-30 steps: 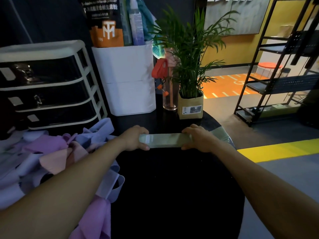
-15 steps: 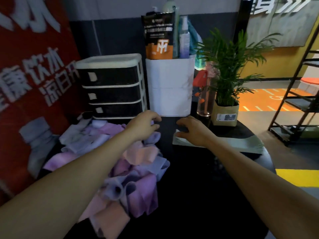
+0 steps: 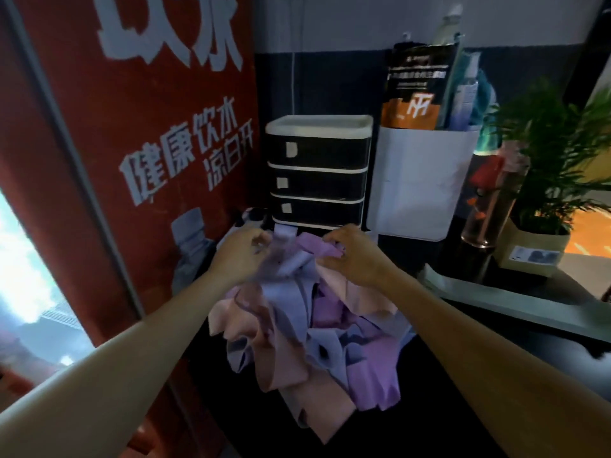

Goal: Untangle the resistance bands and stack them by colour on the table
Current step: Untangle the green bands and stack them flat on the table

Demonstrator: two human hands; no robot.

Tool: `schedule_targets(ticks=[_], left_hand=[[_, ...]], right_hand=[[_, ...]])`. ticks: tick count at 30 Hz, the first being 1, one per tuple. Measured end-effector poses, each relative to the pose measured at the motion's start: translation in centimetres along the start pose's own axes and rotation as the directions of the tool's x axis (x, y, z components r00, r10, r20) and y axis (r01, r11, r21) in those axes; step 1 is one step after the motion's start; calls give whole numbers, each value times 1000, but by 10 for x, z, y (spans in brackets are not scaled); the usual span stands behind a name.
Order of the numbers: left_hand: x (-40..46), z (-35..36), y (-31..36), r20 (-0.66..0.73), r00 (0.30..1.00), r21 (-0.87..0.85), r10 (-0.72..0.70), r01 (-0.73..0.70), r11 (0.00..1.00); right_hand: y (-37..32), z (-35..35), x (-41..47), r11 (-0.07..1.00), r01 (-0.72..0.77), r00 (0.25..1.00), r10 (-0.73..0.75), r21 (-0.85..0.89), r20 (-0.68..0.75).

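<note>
Both hands, left hand (image 3: 239,256) and right hand (image 3: 352,256), have left the green band (image 3: 496,297) for the tangled pile (image 3: 307,328) beside it, pinching purple strands; green looks stacked, sorting resumes.

Black table (image 3: 446,385) bears tangled bands (image 3: 307,338), drawers (image 3: 317,173).

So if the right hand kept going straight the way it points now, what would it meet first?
Probably the drawer unit: the right hand, pinching a purple band atop the pile, points toward its bottom drawer, though depth is unclear.
</note>
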State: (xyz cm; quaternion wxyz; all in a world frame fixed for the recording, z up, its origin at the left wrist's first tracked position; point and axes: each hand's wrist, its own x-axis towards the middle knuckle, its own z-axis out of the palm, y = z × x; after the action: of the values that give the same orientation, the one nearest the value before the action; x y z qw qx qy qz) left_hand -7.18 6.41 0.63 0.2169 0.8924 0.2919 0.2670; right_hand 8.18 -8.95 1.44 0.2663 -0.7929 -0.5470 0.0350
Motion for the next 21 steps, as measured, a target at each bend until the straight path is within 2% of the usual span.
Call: schedule_targets(ticks=[8,12,21], left_hand=[[-24,-12,-52,30,986,-95,-162,164,982],[-15,-5,-61,19,985,-87,-172,173,981],[35,14,-86,-19,970,-95,-244,242,966]], right_hand=[[-30,31,15,994,31,998,-25,-103,54],[-34,40,24,980,30,995,-10,-197,101],[-28,53,63,983,18,987,12,-181,162]])
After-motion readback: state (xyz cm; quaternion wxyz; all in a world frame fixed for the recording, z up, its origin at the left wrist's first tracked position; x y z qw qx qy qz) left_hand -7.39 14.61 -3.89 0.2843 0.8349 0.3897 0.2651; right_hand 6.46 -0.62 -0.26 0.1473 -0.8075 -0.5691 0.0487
